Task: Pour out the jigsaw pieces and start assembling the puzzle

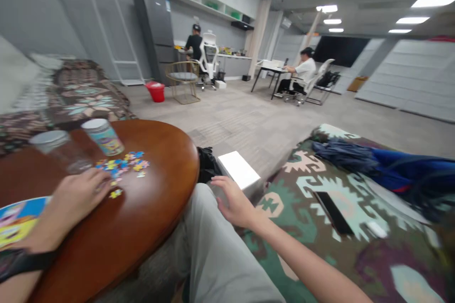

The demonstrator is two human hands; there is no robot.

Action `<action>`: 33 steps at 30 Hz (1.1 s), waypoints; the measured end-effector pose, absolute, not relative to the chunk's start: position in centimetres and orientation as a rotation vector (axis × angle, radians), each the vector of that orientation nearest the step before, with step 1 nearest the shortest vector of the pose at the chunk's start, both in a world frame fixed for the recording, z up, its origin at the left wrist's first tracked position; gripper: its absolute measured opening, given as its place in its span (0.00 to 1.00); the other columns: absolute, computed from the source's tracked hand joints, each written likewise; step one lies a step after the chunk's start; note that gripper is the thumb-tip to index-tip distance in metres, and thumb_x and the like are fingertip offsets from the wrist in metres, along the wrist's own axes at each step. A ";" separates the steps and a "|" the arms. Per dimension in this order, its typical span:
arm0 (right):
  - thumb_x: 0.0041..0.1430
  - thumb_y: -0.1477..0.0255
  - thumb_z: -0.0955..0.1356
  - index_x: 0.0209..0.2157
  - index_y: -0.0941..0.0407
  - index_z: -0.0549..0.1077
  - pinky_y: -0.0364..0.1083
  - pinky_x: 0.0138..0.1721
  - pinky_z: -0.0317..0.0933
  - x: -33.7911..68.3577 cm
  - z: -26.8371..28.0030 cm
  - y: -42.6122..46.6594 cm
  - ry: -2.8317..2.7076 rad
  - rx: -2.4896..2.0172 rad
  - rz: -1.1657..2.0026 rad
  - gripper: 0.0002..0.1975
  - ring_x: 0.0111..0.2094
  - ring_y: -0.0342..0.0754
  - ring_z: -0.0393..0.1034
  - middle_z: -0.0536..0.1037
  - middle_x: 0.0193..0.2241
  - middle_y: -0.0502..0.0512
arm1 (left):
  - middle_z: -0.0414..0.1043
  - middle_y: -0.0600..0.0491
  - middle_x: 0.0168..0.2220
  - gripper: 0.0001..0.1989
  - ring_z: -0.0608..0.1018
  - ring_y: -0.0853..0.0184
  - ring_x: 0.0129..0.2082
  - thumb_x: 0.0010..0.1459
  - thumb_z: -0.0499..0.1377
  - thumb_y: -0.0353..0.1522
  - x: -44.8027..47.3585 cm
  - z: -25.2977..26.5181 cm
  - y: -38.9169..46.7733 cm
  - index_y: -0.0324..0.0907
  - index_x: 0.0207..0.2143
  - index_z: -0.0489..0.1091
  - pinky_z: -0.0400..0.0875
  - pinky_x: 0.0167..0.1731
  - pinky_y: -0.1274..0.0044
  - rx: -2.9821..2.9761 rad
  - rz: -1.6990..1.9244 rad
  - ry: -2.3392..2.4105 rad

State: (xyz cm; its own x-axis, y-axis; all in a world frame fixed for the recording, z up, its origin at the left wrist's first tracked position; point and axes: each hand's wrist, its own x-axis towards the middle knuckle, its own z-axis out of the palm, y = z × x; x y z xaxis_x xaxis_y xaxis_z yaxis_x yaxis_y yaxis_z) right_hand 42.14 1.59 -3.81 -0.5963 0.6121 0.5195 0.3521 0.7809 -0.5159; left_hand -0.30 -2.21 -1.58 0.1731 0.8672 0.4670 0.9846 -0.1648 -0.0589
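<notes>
My left hand (76,196), with a dark watch on its wrist, rests on the round brown wooden table (159,184). Its fingers are loosely bent, with nothing visible in them, beside a scatter of small colourful jigsaw puzzle pieces (124,165). Behind the pieces stands a jar with a printed label and a pale lid (103,137). A clear jar (62,149) stands to its left, blurred. Partly under my left forearm lies a blue and yellow picture sheet (21,222). Over my right knee, away from the table, my right hand (234,201) is empty with its fingers apart.
A white box (240,170) sits beyond my knee, next to a black bag (209,163). On the patterned cover at right lie a phone (334,213) and blue cloth (398,165). A red bucket (155,91) and two seated people are farther off.
</notes>
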 end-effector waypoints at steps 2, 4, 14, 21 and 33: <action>0.54 0.81 0.63 0.55 0.54 0.62 0.56 0.57 0.60 36.7 -1.4 1.0 -2.328 -0.450 0.554 0.26 0.56 0.53 0.63 0.69 0.53 0.63 | 0.72 0.52 0.33 0.11 0.73 0.64 0.35 0.64 0.48 0.30 1.6 -0.3 -3.1 0.42 0.31 0.67 0.63 0.37 0.73 -2.029 -0.317 -1.732; 0.54 0.81 0.63 0.54 0.55 0.62 0.56 0.54 0.62 31.9 0.4 1.2 -2.369 -0.279 0.594 0.24 0.53 0.54 0.64 0.70 0.51 0.63 | 0.73 0.49 0.34 0.09 0.74 0.62 0.37 0.62 0.50 0.26 2.9 0.4 -3.5 0.42 0.32 0.69 0.64 0.39 0.71 -2.021 -0.215 -1.728; 0.54 0.80 0.58 0.41 0.57 0.67 0.52 0.47 0.61 12.5 0.7 7.8 -2.263 -0.020 0.778 0.14 0.41 0.52 0.66 0.70 0.38 0.59 | 0.74 0.43 0.40 0.09 0.75 0.59 0.43 0.62 0.53 0.23 2.9 -0.4 -4.0 0.37 0.39 0.72 0.66 0.43 0.67 -1.976 -0.131 -1.701; 0.63 0.62 0.60 0.31 0.56 0.69 0.47 0.40 0.61 10.5 -0.8 9.8 -2.151 -0.025 1.414 0.14 0.33 0.46 0.66 0.71 0.29 0.51 | 0.74 0.45 0.41 0.10 0.75 0.60 0.43 0.64 0.49 0.24 3.0 0.2 -4.1 0.38 0.42 0.69 0.67 0.41 0.68 -1.916 -0.246 -1.773; 0.51 0.59 0.70 0.33 0.56 0.69 0.41 0.21 0.57 10.9 -1.0 10.5 -1.768 -0.224 2.318 0.15 0.20 0.41 0.64 0.72 0.21 0.47 | 0.77 0.53 0.30 0.02 0.78 0.67 0.31 0.54 0.60 0.26 1.1 3.1 -2.6 0.39 0.32 0.71 0.70 0.35 0.75 -1.714 -1.782 -2.495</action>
